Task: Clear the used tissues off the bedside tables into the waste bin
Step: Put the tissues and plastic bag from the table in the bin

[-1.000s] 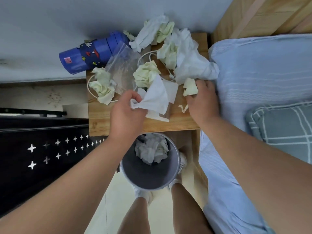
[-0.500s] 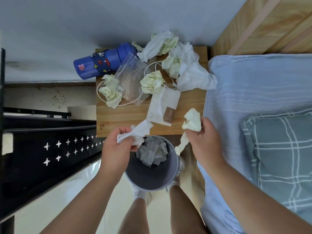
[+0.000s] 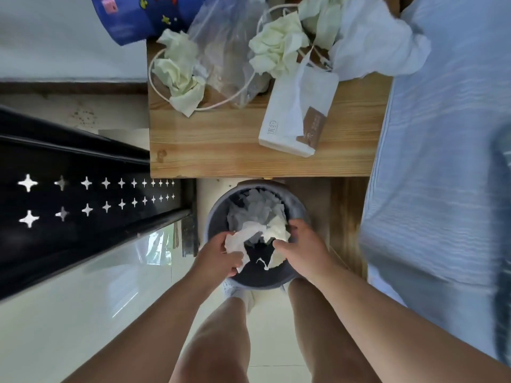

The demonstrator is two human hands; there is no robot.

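Both hands are held over the mouth of the grey waste bin (image 3: 221,214), which stands on the floor just in front of the wooden surface (image 3: 249,150) and between the person's feet. A crumpled white tissue (image 3: 243,239) is gripped in the fingers of the left hand (image 3: 218,258), which are curled around it. A pale yellow-green tissue (image 3: 278,233) is pinched by the fingers of the right hand (image 3: 301,250). Crumpled white tissues (image 3: 257,208) are seen lying inside the bin. On the surface are found: a pale green wad (image 3: 179,76) near the left edge, a second green wad (image 3: 276,45) near the middle, a large white tissue (image 3: 373,42) at the right beside the bed (image 3: 442,134), a clear plastic bag (image 3: 226,51), a white tissue pack (image 3: 298,117), a looped white cord (image 3: 221,105), and a blue bottle (image 3: 138,17) at the rear left.
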